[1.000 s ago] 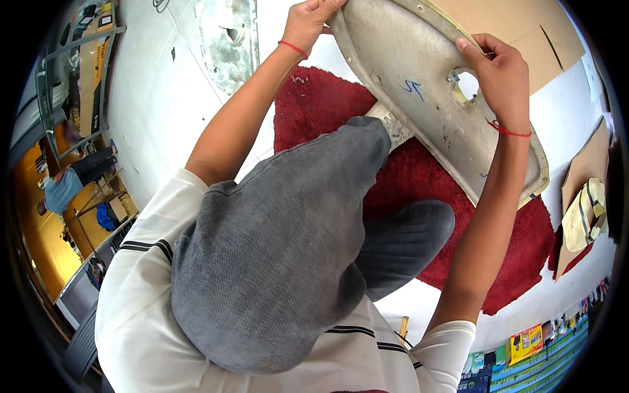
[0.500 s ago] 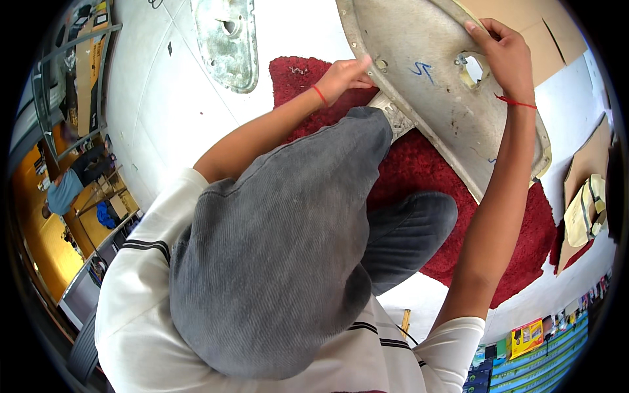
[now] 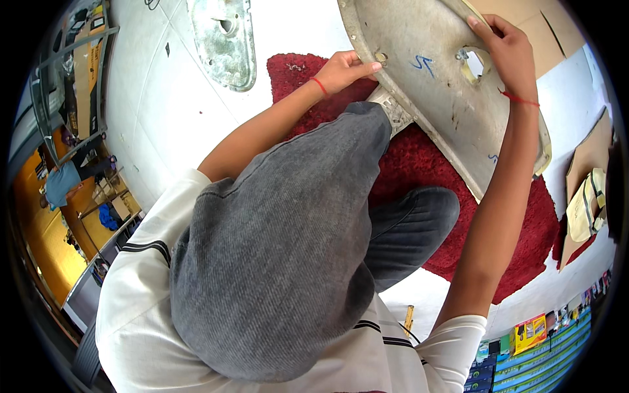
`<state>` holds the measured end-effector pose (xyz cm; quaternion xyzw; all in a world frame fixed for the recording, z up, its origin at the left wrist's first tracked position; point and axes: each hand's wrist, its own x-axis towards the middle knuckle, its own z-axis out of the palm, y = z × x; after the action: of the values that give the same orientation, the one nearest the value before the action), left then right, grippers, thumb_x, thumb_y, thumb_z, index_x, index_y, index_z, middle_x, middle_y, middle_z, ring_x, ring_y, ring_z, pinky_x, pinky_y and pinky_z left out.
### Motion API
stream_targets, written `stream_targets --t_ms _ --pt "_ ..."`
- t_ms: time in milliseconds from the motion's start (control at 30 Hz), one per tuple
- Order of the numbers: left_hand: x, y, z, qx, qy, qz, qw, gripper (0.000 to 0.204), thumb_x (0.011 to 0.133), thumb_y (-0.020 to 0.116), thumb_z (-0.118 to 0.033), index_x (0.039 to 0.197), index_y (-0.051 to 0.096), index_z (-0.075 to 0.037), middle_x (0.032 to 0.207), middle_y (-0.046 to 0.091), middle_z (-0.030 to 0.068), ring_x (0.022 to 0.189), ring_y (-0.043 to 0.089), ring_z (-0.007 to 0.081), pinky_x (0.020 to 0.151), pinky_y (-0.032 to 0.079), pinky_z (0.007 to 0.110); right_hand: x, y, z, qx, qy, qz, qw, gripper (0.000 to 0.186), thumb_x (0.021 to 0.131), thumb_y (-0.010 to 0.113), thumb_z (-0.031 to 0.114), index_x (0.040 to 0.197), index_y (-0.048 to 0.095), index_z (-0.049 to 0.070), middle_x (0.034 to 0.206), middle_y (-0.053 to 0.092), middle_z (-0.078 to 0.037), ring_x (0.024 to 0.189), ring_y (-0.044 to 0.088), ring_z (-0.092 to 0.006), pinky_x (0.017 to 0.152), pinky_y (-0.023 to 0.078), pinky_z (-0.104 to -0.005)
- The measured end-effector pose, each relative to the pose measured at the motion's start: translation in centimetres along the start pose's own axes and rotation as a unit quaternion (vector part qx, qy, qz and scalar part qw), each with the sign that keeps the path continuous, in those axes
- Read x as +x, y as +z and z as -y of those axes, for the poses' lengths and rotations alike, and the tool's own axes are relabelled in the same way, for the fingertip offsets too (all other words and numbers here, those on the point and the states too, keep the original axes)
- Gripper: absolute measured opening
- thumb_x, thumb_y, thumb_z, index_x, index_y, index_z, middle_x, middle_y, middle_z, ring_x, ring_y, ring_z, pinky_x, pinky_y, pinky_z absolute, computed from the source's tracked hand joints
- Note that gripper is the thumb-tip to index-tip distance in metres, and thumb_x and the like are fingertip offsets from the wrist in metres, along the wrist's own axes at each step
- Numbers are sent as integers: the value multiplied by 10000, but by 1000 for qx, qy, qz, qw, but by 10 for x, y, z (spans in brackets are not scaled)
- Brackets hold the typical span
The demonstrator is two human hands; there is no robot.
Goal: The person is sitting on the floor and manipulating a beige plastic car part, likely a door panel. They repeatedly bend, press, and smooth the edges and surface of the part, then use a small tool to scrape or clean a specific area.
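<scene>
Both grips engaged: left hand (image 3: 347,71) and right hand (image 3: 512,60) pinch opposite edges of a curved, grey-beige, metal-looking panel (image 3: 436,97); blue hand-drawn marks (image 3: 423,64) already on, not yet released!

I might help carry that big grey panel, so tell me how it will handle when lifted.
The grey panel is probably stiff: it shows no sag between the left hand and the right hand. Its raised rim likely gives a good hold. Being long and broad, it may twist if lifted by one end.
</scene>
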<state>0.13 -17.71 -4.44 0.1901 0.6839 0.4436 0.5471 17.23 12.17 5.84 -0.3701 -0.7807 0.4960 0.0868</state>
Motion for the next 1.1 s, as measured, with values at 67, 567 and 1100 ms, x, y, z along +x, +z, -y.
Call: stream_targets --t_ms 67,567,1100 --pt "-1 -3 0 -42 -39 28 998 570 1011 701 -459 1323 667 17 1191 744 124 1087 719 210 983 553 337 -32 -4 25 -13 -5 -44 999 355 925 777 349 1007 776 4 783 702 -15 714 587 -100 708 482 -263" --pt "-22 50 -131 -440 -7 235 867 1027 975 246 -852 1624 327 -61 1682 317 212 1528 366 366 1241 333 568 -165 -24 64 -52 -47 -40 997 269 888 777 202 1094 753 30 1070 754 -132 953 720 -315 849 564 -384" --pt "-3 70 -168 -461 -73 255 847 933 981 324 -760 1617 336 -78 1701 289 185 1563 296 402 1255 303 616 -81 32 2 153 100 -26 983 540 805 849 412 1117 747 -16 900 766 -115 781 734 -183 725 582 -317"
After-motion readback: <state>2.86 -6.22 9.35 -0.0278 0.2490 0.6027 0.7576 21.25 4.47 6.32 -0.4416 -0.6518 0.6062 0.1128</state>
